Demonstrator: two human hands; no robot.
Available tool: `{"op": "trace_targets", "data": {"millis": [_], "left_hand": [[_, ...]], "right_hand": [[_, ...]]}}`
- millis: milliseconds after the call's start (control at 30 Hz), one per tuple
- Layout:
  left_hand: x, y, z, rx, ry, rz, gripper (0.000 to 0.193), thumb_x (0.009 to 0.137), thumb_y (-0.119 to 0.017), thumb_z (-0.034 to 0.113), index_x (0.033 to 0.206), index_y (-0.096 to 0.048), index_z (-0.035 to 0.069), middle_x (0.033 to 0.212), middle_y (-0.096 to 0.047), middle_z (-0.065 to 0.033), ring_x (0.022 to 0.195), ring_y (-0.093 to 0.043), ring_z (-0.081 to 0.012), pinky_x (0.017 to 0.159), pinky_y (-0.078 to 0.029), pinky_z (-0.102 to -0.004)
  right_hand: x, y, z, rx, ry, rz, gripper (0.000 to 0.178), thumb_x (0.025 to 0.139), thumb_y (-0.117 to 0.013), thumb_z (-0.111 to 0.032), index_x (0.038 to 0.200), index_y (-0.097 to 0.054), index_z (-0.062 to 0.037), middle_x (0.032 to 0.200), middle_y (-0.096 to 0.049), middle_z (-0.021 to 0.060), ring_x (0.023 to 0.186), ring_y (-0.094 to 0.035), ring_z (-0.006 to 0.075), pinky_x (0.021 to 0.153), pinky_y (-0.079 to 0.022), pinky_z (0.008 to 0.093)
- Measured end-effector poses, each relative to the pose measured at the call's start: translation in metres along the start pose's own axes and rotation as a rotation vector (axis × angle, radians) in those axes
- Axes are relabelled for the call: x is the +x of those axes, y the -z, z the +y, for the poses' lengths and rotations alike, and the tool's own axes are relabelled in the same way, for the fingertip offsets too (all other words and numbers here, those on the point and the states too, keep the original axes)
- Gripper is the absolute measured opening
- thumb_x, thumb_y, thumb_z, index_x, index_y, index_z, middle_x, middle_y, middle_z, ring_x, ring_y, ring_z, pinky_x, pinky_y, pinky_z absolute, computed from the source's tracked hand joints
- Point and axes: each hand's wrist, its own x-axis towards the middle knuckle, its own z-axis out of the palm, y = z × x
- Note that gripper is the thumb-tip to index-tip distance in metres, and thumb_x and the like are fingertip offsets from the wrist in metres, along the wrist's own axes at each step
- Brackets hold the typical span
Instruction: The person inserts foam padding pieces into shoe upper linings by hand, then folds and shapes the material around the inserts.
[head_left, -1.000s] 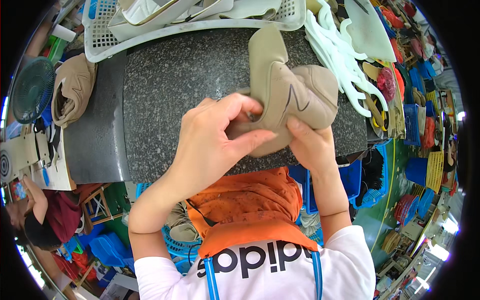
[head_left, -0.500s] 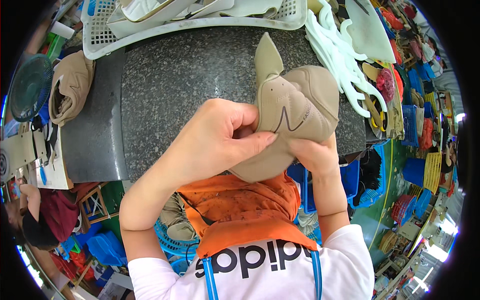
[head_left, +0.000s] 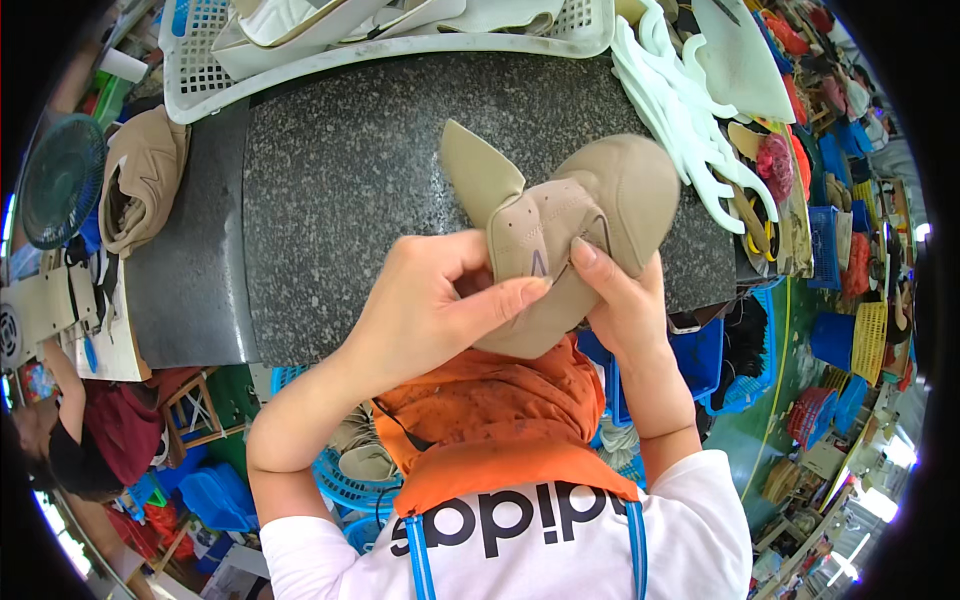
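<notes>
Both hands grip a beige shoe upper (head_left: 622, 185) above the near right part of the dark speckled stone slab (head_left: 340, 180). My left hand (head_left: 432, 295) pinches its near left side, the thumb lying on the outer face beside a dark zigzag line and the fingers curled behind. On the right, my right hand (head_left: 628, 295) holds the lower side, its thumb pressing on the middle of the upper; its other fingers are mostly hidden. The rounded toe end points to the far right. A pale pointed tongue flap (head_left: 478, 170) sticks up at the far left of the upper.
A white plastic basket (head_left: 400, 45) of pale pieces stands along the slab's far edge. Pale green wavy foam strips (head_left: 675, 110) lie at the far right, near yellow-handled scissors (head_left: 765, 240). Another beige upper (head_left: 145, 175) rests at the left. A person in dark red (head_left: 115, 430) sits farther left.
The shoe upper has been turned and tilted, its tongue flap swinging left and lower. My right thumb has moved up onto its middle, partly covering the zigzag line.
</notes>
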Motion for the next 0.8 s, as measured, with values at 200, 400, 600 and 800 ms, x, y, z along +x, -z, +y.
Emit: {"op": "trace_targets", "data": {"millis": [200, 400, 600, 800], "left_hand": [[-0.007, 0.0, -0.002, 0.03, -0.026, 0.066, 0.017, 0.085, -0.062, 0.015, 0.082, -0.064, -0.001, 0.064, -0.061, -0.003, 0.055, -0.049, -0.0046, 0.05, -0.041, -0.0239], [0.001, 0.003, 0.007, -0.131, 0.009, 0.095, 0.014, 0.084, -0.063, 0.011, 0.089, -0.063, -0.002, 0.069, -0.06, 0.0011, 0.064, -0.053, -0.003, 0.058, -0.045, -0.0224], [0.01, 0.001, 0.019, -0.096, -0.052, 0.089, 0.017, 0.08, -0.066, 0.008, 0.094, -0.063, -0.002, 0.077, -0.065, -0.0044, 0.069, -0.058, -0.0058, 0.062, -0.048, -0.0226], [0.005, 0.003, 0.004, -0.011, -0.052, 0.225, 0.025, 0.079, -0.064, 0.002, 0.103, -0.062, -0.005, 0.085, -0.065, -0.0057, 0.075, -0.06, -0.0096, 0.064, -0.047, -0.0233]], "right_hand": [[-0.004, -0.003, 0.007, -0.114, 0.14, 0.011, 0.042, 0.086, -0.064, -0.008, 0.123, -0.047, 0.0011, 0.112, -0.057, 0.0067, 0.102, -0.055, 0.0152, 0.086, -0.046, 0.0305], [0.005, 0.0, 0.003, -0.214, 0.237, -0.013, 0.039, 0.087, -0.06, -0.005, 0.124, -0.048, 0.0005, 0.114, -0.058, 0.0069, 0.104, -0.054, 0.0154, 0.088, -0.045, 0.0309], [0.004, 0.0, -0.028, -0.542, 0.33, -0.176, 0.043, 0.088, -0.057, -0.012, 0.127, -0.046, 0.0023, 0.124, -0.055, 0.0152, 0.114, -0.053, 0.0236, 0.096, -0.043, 0.0382], [0.017, 0.005, -0.012, -0.623, 0.444, -0.022, 0.043, 0.077, -0.068, -0.011, 0.115, -0.053, -0.0001, 0.112, -0.056, 0.0129, 0.106, -0.052, 0.0199, 0.09, -0.043, 0.0344]]}}
